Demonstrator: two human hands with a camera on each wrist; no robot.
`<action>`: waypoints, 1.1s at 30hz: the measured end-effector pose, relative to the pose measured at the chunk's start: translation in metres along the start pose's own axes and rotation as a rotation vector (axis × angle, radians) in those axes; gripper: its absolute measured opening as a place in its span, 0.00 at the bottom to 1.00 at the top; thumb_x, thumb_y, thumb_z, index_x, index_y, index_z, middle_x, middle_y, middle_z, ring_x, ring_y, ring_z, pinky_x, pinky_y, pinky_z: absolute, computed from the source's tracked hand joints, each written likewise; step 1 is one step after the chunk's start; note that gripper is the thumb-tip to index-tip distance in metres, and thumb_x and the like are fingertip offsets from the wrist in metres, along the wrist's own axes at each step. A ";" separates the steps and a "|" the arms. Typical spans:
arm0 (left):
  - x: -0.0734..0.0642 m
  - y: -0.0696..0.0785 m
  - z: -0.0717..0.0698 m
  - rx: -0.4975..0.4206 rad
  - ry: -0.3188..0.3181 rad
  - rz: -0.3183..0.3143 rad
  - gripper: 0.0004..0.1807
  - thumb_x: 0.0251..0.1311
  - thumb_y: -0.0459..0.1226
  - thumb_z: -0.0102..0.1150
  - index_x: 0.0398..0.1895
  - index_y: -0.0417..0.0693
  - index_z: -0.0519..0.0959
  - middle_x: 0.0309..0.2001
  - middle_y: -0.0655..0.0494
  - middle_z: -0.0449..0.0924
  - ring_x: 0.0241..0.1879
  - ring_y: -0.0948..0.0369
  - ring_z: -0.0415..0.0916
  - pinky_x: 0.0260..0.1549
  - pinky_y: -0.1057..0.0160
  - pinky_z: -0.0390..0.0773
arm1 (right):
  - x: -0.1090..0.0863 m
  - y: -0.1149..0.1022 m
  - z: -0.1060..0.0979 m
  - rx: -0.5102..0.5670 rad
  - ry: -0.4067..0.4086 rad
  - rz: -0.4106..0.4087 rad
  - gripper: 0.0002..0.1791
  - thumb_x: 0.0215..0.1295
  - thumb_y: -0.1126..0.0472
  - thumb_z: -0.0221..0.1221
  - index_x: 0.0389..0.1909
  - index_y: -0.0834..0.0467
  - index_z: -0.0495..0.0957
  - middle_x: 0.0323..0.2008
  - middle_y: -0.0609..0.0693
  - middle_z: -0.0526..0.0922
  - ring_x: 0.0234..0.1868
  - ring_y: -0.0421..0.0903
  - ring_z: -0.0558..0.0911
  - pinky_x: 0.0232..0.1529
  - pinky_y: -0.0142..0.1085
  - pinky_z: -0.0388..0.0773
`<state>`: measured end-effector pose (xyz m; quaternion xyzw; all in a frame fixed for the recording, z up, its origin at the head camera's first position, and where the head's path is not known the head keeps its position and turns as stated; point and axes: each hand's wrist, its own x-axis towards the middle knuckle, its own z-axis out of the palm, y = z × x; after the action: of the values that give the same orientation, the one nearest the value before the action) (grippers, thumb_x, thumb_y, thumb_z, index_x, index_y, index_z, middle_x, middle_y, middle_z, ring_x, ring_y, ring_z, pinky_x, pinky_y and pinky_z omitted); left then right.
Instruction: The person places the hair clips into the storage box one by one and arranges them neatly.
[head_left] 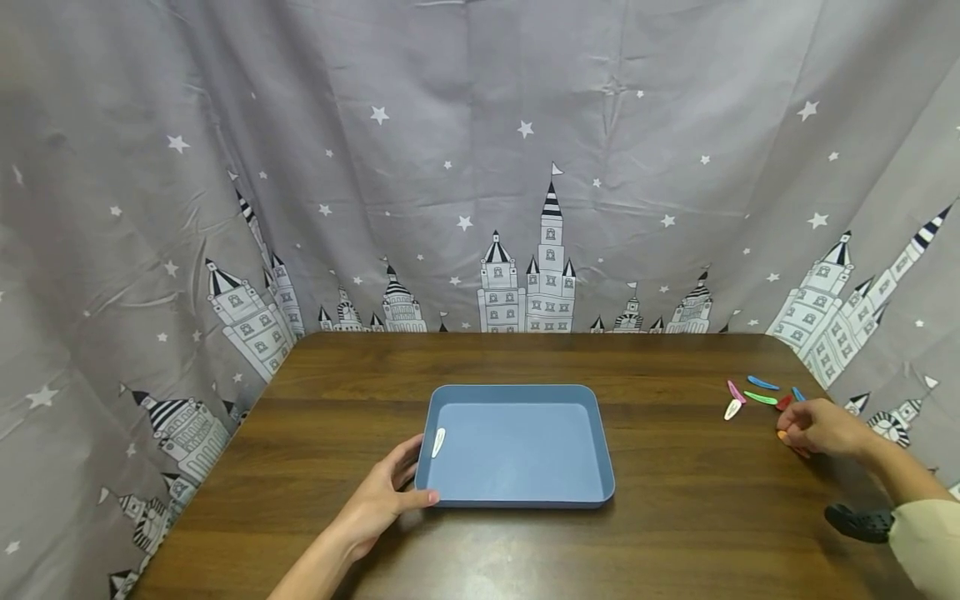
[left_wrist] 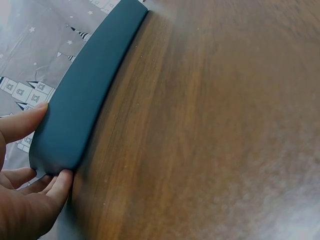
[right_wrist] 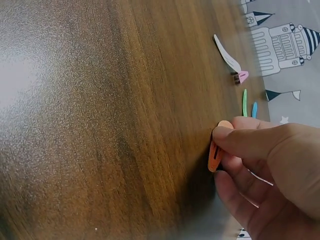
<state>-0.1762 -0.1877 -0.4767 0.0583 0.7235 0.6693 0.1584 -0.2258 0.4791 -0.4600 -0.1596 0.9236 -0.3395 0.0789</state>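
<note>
My left hand [head_left: 384, 493] holds the near left corner of a blue tray [head_left: 517, 505]. In the left wrist view its thumb lies at the tray's rim and the other fingers touch the lower corner. A white snap hair clip [head_left: 438, 442] lies inside the tray by the left wall. At the table's right side my right hand [head_left: 828, 427] pinches an orange snap hair clip [right_wrist: 216, 154] between thumb and fingers, close above the tabletop. Just beyond it lie a red clip [head_left: 783, 402], partly hidden by the hand, and a green clip [head_left: 761, 398].
Two blue clips, one at the back [head_left: 763, 383] and one by the hand [head_left: 798, 394], lie on the wooden table [head_left: 675, 542]. A pink clip [head_left: 734, 391] touches a cream clip [head_left: 732, 409]. A grey curtain [head_left: 465, 167] with castles hangs behind the table.
</note>
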 end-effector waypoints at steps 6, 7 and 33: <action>0.000 0.001 0.000 -0.002 -0.006 0.000 0.51 0.57 0.27 0.73 0.81 0.40 0.53 0.79 0.33 0.50 0.76 0.37 0.51 0.66 0.46 0.69 | 0.003 -0.003 -0.001 0.028 -0.026 0.018 0.04 0.65 0.80 0.55 0.34 0.71 0.76 0.23 0.46 0.78 0.22 0.37 0.75 0.22 0.30 0.71; 0.000 0.000 0.000 -0.003 -0.007 0.000 0.51 0.58 0.27 0.73 0.81 0.40 0.53 0.79 0.33 0.50 0.76 0.37 0.51 0.66 0.46 0.69 | 0.004 -0.004 -0.001 0.032 -0.028 0.021 0.05 0.65 0.80 0.54 0.34 0.71 0.76 0.24 0.47 0.78 0.22 0.37 0.75 0.22 0.30 0.71; 0.001 -0.001 -0.001 0.001 -0.002 0.004 0.51 0.57 0.27 0.74 0.81 0.40 0.54 0.78 0.33 0.51 0.75 0.37 0.53 0.62 0.50 0.73 | 0.047 -0.056 0.005 0.261 -0.156 0.051 0.06 0.75 0.74 0.52 0.43 0.76 0.74 0.31 0.55 0.78 0.31 0.41 0.80 0.36 0.36 0.83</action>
<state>-0.1770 -0.1884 -0.4782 0.0606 0.7236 0.6692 0.1578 -0.2555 0.4195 -0.4291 -0.1504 0.8665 -0.4410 0.1791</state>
